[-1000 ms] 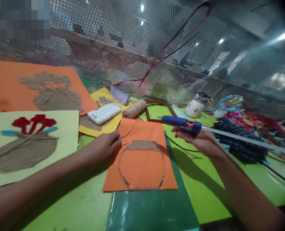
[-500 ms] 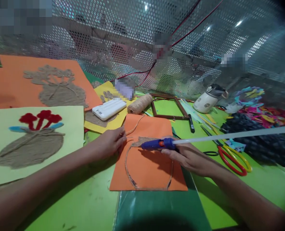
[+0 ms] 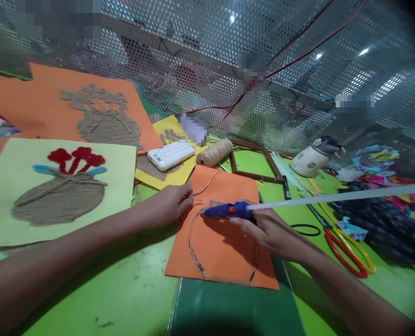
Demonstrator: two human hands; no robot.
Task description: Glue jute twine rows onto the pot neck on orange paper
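Note:
My right hand (image 3: 272,231) is wrapped around a blue hot glue gun (image 3: 224,211), with a long white glue stick (image 3: 333,199) jutting from its back. The gun's nozzle points left, touching or just over the twine at the upper left of a vase outline on an orange sheet (image 3: 224,252). Short rows of twine fill the outline's top, partly hidden by the gun. At the sheet's left edge my left hand (image 3: 175,204) is closed, its fingers pinched on a strand of jute twine (image 3: 208,183). Beneath the sheet lies a dark green folder (image 3: 228,308).
Behind the sheet are a twine spool (image 3: 214,152), a white power bank (image 3: 171,155) and a brown frame (image 3: 258,177). Finished twine-vase pictures (image 3: 119,186) lie left. Scissors (image 3: 347,254), a marker (image 3: 286,187) and a bottle (image 3: 310,156) are right. Perforated metal mesh (image 3: 200,60) rises behind.
The glue gun's nozzle has shifted slightly left along the twine toward the outline's upper-left corner. My left hand keeps its pinch. The whole view has turned a little.

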